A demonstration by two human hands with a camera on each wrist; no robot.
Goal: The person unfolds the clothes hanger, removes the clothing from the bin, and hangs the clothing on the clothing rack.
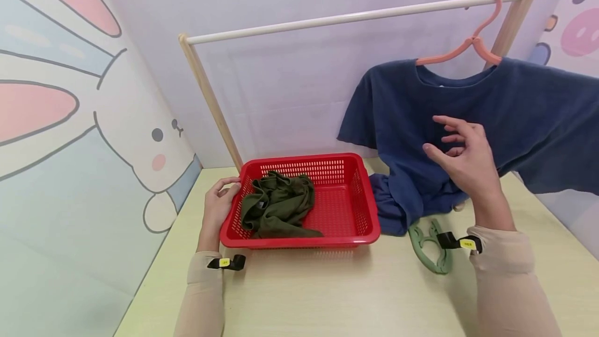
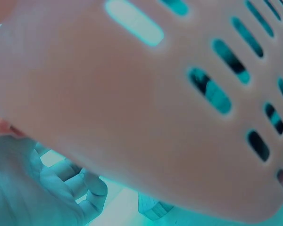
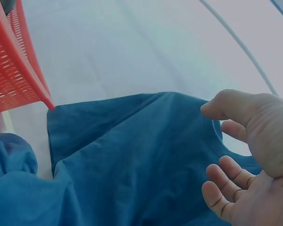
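Note:
A navy T-shirt (image 1: 449, 113) hangs on a pink hanger (image 1: 489, 57), and its lower part lies bunched on the table. In front of its chest hovers my right hand (image 1: 470, 157), fingers relaxed and thumb apart, holding nothing. The right wrist view has the same hand (image 3: 254, 155) near the shirt's neckline (image 3: 211, 134). My left hand (image 1: 220, 204) grips the left rim of a red plastic basket (image 1: 306, 243). Inside the basket, a crumpled dark green garment (image 1: 281, 207) lies toward the left. Colours look shifted in the left wrist view, where the basket wall (image 2: 122, 103) covers most of the picture.
A white rod (image 1: 327, 21) on wooden posts (image 1: 210, 98) spans the back and carries the hanger. One folded green hanger (image 1: 430, 248) lies on the table (image 1: 327, 295) below the shirt, close to my right wrist. Walls with cartoon animals (image 1: 135, 134) stand at the sides.

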